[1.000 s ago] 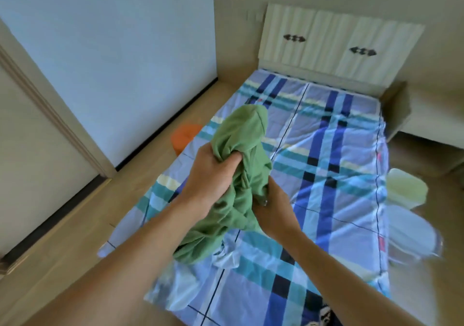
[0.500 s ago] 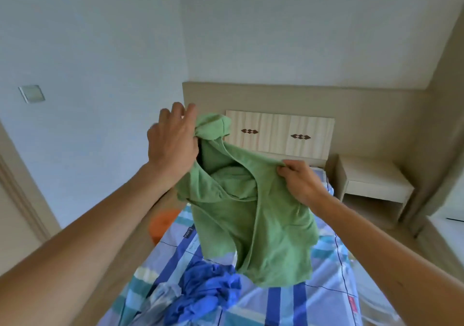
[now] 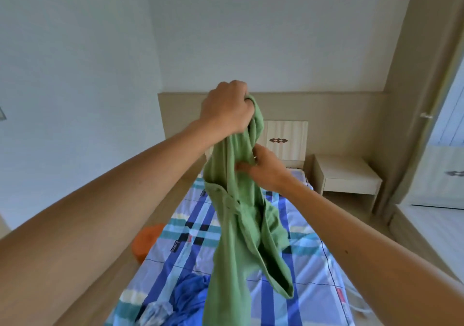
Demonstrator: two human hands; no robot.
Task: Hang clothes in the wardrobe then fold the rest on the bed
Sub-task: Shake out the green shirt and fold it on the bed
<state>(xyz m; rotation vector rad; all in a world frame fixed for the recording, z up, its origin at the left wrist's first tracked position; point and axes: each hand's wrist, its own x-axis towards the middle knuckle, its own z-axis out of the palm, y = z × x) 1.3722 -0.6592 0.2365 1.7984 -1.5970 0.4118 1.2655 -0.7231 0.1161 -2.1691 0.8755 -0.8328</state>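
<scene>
The left hand [image 3: 227, 109] grips the green garment [image 3: 241, 225] bunched by its top, held high so it hangs straight above the bed [image 3: 308, 263]. The right hand [image 3: 263, 170] pinches a fold just below, probably hunting an edge to spread it for folding.

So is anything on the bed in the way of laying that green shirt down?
Yes: a heap of blue clothes lies at the near end of the bed, right under the hanging green shirt. Farther up, only checked sheet shows.
</scene>
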